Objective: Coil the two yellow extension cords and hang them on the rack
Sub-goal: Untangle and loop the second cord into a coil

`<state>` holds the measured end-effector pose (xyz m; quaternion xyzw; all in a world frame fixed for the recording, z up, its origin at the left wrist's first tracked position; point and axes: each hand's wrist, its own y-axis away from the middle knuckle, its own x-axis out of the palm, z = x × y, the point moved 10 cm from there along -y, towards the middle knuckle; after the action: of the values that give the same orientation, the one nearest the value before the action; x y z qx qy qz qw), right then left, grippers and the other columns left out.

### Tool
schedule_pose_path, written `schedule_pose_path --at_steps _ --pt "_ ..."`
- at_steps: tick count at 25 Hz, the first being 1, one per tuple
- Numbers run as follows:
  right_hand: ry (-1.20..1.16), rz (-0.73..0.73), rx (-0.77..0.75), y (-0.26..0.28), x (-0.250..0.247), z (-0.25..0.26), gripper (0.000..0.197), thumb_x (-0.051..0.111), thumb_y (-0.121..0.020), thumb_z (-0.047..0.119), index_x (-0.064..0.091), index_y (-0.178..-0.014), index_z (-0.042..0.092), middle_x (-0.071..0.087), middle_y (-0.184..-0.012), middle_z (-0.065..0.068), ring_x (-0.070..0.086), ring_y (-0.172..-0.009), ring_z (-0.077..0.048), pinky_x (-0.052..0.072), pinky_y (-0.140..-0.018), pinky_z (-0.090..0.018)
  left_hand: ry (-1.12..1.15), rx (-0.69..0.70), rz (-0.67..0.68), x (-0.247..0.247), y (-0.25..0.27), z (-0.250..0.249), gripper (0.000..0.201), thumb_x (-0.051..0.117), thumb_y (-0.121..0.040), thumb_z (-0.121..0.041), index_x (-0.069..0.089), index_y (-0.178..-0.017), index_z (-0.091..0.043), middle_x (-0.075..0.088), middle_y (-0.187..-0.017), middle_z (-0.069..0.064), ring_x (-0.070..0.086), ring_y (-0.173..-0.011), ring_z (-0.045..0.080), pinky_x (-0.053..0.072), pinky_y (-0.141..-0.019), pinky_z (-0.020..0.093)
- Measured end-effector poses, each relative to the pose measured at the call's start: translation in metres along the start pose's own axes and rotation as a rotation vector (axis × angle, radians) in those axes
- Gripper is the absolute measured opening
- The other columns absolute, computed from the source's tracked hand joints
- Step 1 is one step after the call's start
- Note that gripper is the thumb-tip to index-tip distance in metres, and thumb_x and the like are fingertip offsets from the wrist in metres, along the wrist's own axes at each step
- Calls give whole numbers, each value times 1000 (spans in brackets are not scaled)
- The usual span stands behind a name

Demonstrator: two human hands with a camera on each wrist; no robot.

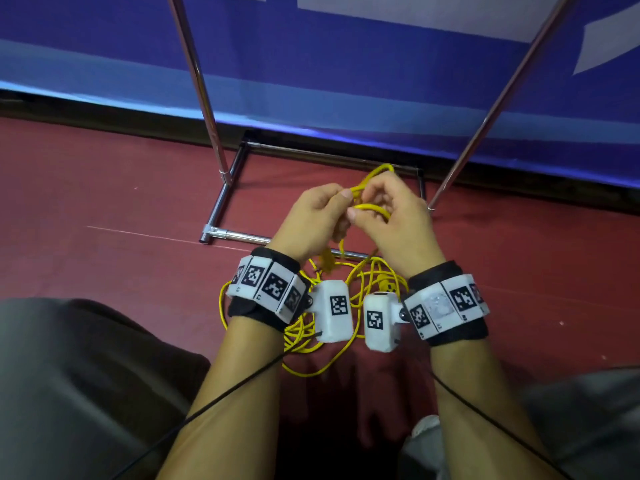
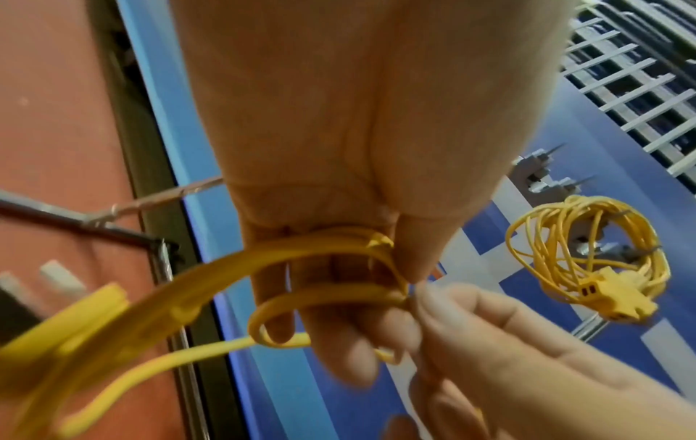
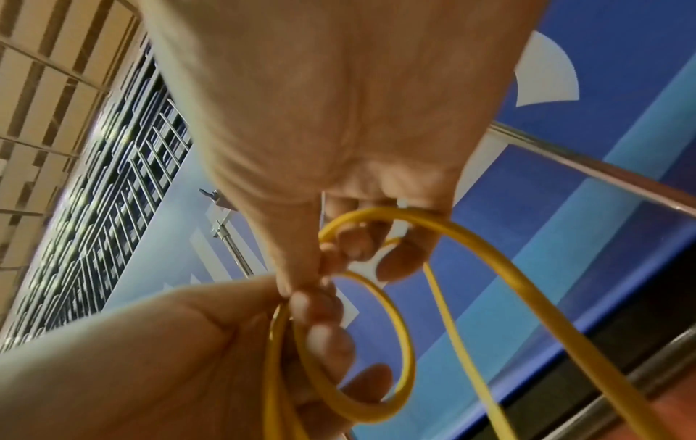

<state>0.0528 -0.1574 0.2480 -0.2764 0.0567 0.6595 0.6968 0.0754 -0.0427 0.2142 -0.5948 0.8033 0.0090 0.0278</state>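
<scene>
While both hands sit close together, thumbs nearly touching, each grip is closed on the same cord point(image 1: 367, 206). Left hand point(image 1: 313, 216): fingers curled through small loops, thumb pinching the flat cord against them; in the left wrist view the loops point(image 2: 327, 293) wrap across the fingers, long axis crosswise to the palm. Right hand point(image 1: 394, 216): thumb and fingertips pinch the cord just beside the left thumb; one loop point(image 3: 371, 345) hangs below this grip, another arcs up and away over it. Both palms face inward, wrists level, forearms parallel. The slack runs down from the grips into a loose tangle point(image 1: 349, 306) on the floor point(image 1: 104, 209), under the wrists. Beyond the grips stands the rack point(image 1: 221, 161). Second cord point(image 2: 587, 253), already coiled, hangs on the rack above and beyond the grips, plug end lowest.
</scene>
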Motion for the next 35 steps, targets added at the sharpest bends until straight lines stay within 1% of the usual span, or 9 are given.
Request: schedule_pose_path --at_steps 3,5,8,12,15,19,23,29,35 --pt "55 -21 159 5 -13 -38 37 69 -79 51 50 -75 19 47 -55 9 40 -52 -8 35 -52 -26 172 -69 -150 -5 6 -5 38 42 -105 -11 46 -68 -12 30 -43 -13 24 -37 1 29 -37 13" --pt "-87 36 276 12 -18 -64 32 64 -88 47 52 -74 20 50 -58 8 43 -53 -6 36 -55 -25 212 -75 -204 -17 8 -4 39 42 -105 -13 48 -67 -13 29 -42 -13 24 -36 1 28 -38 11" --pt "-32 -56 162 9 -44 -55 21 64 -92 25 57 -73 22 50 -60 13 43 -58 1 35 -60 -17 143 -142 -98 -17 5 5 34 43 -105 -17 51 -73 -9 36 -43 -6 28 -37 7 25 -41 16" --pt "55 -75 11 1 -35 -18 17 73 -84 21 61 -71 19 52 -62 10 47 -58 0 35 -57 -13 30 -200 46 8 9 -2 38 44 -105 -27 55 -77 -4 43 -52 6 35 -39 13 34 -41 19" --pt "84 -70 -39 1 -22 -2 19 64 -85 28 59 -71 16 55 -62 5 45 -58 -5 40 -57 -29 -140 -202 103 22 10 -16 46 42 -104 -41 55 -74 -9 41 -55 1 32 -43 10 26 -41 18" --pt "122 -101 -20 -3 -36 5 44 43 -95 45 58 -72 11 53 -59 0 48 -59 -19 42 -59 -38 -226 -143 38 14 1 -40 55 55 -97 -49 51 -62 -7 31 -46 -8 23 -41 9 21 -39 21" --pt "78 88 140 -11 -39 -9 48 44 -96 50 59 -64 18 56 -51 5 52 -52 -7 42 -63 -31 -132 -58 -176 -26 -11 -83 56 61 -96 -42 37 -49 -23 25 -51 2 18 -42 13 14 -41 23" --pt "168 -98 -36 -48 -93 49 33 58 -92 37 59 -68 14 53 -61 -10 44 -60 -8 37 -62 -32 -272 -138 35 -18 -21 -109 48 45 -103 -42 47 -63 -15 34 -52 2 28 -41 13 23 -42 22" --pt "257 -12 -98 -50 -68 70 47 50 -93 53 56 -66 14 53 -56 -7 49 -55 -15 40 -61 -32 -203 -49 -94 -13 -27 -112 53 53 -100 -40 30 -55 -23 25 -45 -4 21 -40 15 17 -41 22"
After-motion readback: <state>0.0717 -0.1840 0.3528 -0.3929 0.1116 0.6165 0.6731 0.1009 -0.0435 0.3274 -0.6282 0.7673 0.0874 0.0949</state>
